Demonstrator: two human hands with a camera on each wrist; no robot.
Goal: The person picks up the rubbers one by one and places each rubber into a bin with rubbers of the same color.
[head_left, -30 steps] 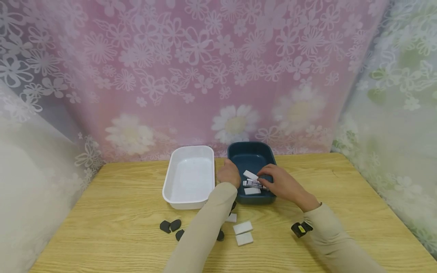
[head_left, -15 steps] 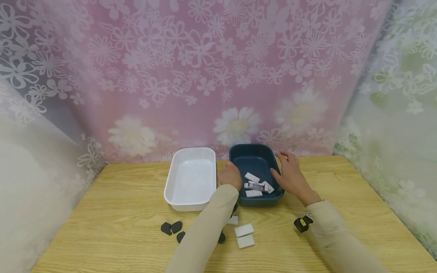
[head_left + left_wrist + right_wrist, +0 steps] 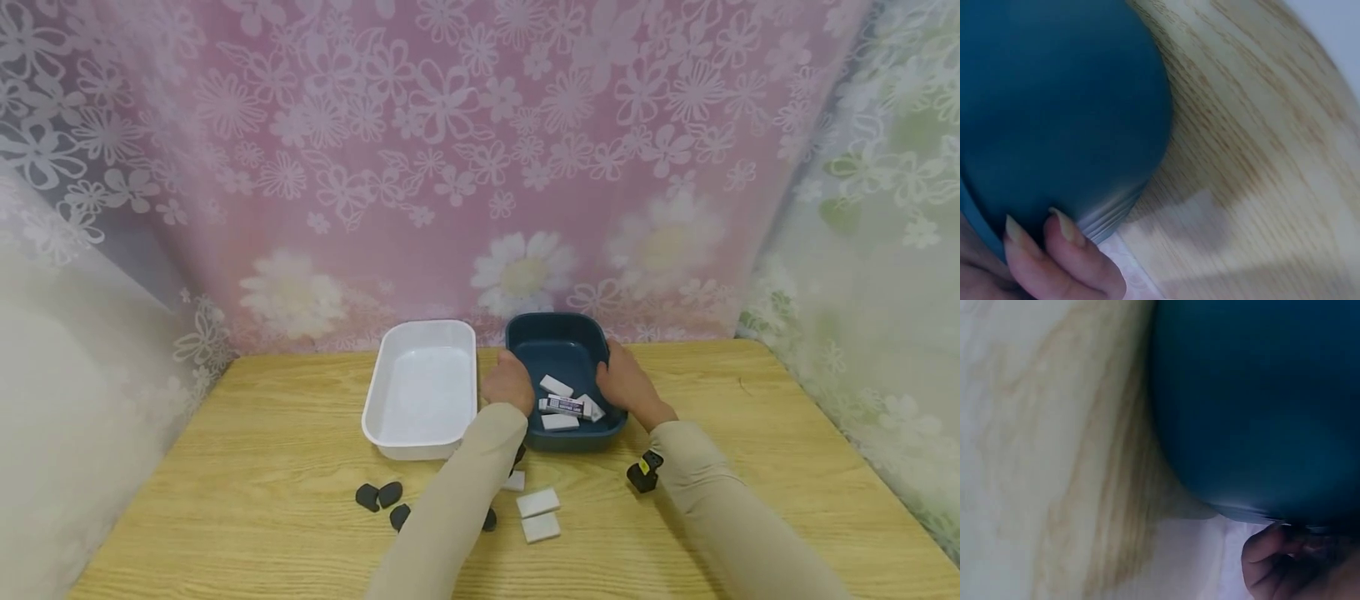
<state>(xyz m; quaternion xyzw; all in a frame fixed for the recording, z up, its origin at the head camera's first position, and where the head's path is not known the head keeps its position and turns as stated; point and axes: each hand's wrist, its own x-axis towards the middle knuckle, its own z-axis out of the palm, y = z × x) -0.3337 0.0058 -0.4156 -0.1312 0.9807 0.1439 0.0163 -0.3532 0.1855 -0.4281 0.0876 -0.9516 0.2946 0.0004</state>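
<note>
Both hands on the deep navy-blue rectangular tray [image 3: 557,360]: the left hand [image 3: 509,384] grips its left rim, the right hand [image 3: 630,384] the rim opposite. It's on the yellowish wood-grain table [image 3: 247,467], toward the back, right of a glossy white rectangular tray [image 3: 424,392]. Small white blocks [image 3: 557,386] lie inside it. Behind hangs a pink flower-printed curtain [image 3: 360,167], pale flowered curtains [image 3: 862,292] flanking both sides.

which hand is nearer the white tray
Left. The left hand is just right of the white tray, gripping the blue tray; the right hand, farther off, grips that tray's opposite side.
</note>
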